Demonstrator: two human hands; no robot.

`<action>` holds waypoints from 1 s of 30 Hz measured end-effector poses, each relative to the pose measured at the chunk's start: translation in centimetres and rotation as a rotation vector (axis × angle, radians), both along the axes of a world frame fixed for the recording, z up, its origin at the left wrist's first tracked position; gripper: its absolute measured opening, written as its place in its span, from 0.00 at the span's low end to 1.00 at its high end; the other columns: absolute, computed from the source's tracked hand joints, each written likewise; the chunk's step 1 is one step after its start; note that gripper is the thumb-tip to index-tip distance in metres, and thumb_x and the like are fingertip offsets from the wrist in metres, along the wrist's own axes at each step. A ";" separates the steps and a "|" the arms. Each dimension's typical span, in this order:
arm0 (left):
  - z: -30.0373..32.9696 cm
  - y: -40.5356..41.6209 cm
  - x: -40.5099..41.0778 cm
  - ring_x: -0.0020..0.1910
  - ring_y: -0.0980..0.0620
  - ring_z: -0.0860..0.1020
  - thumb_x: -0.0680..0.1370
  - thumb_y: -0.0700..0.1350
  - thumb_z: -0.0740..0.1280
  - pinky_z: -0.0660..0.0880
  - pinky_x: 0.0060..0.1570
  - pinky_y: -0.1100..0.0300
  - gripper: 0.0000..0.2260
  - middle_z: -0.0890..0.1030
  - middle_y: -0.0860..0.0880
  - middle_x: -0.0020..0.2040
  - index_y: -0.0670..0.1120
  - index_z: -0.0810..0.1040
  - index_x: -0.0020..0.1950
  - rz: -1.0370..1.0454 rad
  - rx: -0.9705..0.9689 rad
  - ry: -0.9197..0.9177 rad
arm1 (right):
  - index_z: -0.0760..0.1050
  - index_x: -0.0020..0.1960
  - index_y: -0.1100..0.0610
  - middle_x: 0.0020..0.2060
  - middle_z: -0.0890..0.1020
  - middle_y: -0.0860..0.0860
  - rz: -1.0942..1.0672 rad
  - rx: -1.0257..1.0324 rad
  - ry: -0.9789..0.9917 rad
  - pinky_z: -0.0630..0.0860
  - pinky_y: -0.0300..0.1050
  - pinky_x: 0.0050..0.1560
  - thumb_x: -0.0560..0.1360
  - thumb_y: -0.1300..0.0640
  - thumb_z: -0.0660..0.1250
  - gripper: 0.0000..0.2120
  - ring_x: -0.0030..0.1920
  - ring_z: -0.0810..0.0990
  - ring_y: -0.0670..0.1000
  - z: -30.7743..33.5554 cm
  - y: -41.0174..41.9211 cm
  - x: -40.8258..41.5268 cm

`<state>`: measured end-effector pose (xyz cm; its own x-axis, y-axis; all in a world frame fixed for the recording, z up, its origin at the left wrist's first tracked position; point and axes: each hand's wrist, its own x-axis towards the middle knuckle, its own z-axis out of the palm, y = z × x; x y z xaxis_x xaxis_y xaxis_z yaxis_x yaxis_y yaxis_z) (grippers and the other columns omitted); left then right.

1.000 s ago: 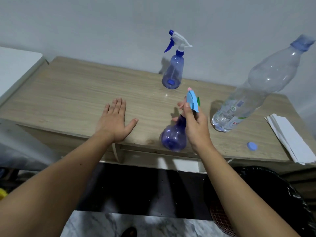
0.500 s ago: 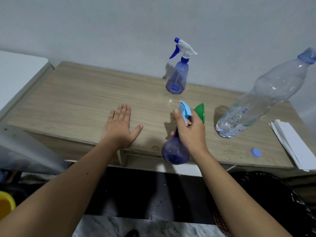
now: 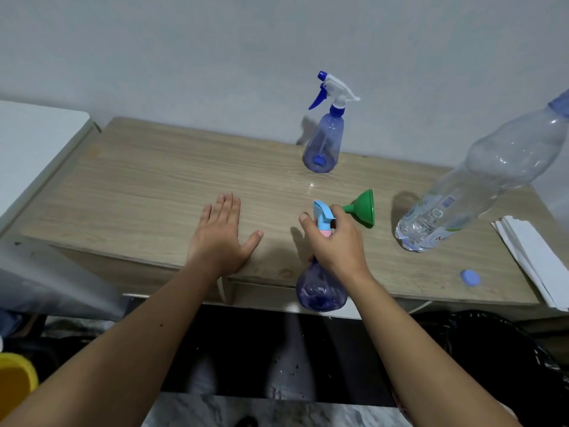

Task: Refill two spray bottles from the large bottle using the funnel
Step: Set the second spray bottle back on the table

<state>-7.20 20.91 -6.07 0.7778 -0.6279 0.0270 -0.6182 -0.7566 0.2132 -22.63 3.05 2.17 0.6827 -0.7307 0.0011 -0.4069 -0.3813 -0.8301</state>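
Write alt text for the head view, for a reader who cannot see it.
A person's right hand grips the neck of a round blue spray bottle at the wooden table's front edge, while the left hand rests flat. Beyond lie a green funnel, a second spray bottle and a large clear bottle.

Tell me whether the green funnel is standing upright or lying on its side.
On its side. The green funnel lies on the wooden table, spout pointing toward the right hand, wide mouth facing the large bottle.
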 end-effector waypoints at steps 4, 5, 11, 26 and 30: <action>0.0 -0.1 0.0 0.88 0.47 0.47 0.78 0.73 0.46 0.42 0.85 0.48 0.48 0.52 0.43 0.88 0.41 0.51 0.88 0.004 0.009 -0.008 | 0.68 0.41 0.51 0.31 0.77 0.49 -0.017 -0.007 -0.008 0.79 0.55 0.40 0.73 0.37 0.72 0.20 0.36 0.79 0.54 0.4 -0.1 0.5; 0.0 -0.1 0.0 0.88 0.47 0.48 0.78 0.73 0.45 0.42 0.85 0.48 0.48 0.52 0.43 0.88 0.41 0.52 0.88 0.006 0.008 -0.010 | 0.68 0.42 0.52 0.31 0.76 0.49 -0.018 -0.022 -0.008 0.75 0.51 0.39 0.74 0.39 0.72 0.20 0.36 0.77 0.52 0.6 0.0 0.6; -0.1 -0.1 0.0 0.88 0.46 0.50 0.77 0.73 0.46 0.44 0.85 0.47 0.48 0.54 0.42 0.88 0.40 0.54 0.87 0.006 -0.005 -0.023 | 0.66 0.44 0.53 0.31 0.75 0.47 0.020 -0.048 0.029 0.67 0.43 0.33 0.78 0.48 0.69 0.14 0.35 0.74 0.49 0.9 0.3 1.1; -0.3 -0.2 0.2 0.88 0.46 0.49 0.78 0.73 0.46 0.44 0.85 0.47 0.47 0.53 0.42 0.88 0.41 0.53 0.87 0.004 0.012 -0.032 | 0.76 0.55 0.52 0.41 0.81 0.49 0.023 -0.080 0.056 0.67 0.45 0.41 0.78 0.54 0.66 0.06 0.42 0.77 0.52 1.2 0.2 1.3; -0.3 -0.1 0.2 0.88 0.46 0.48 0.78 0.73 0.46 0.44 0.85 0.47 0.47 0.53 0.43 0.88 0.41 0.52 0.88 0.002 0.013 -0.028 | 0.72 0.54 0.57 0.42 0.80 0.56 0.032 -0.116 0.119 0.67 0.48 0.42 0.78 0.56 0.65 0.07 0.44 0.77 0.60 1.2 0.2 1.2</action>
<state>-6.97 20.80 -6.36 0.7782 -0.6267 0.0408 -0.6222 -0.7605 0.1856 -21.44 3.27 3.37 0.7060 -0.7082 0.0020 -0.4856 -0.4860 -0.7266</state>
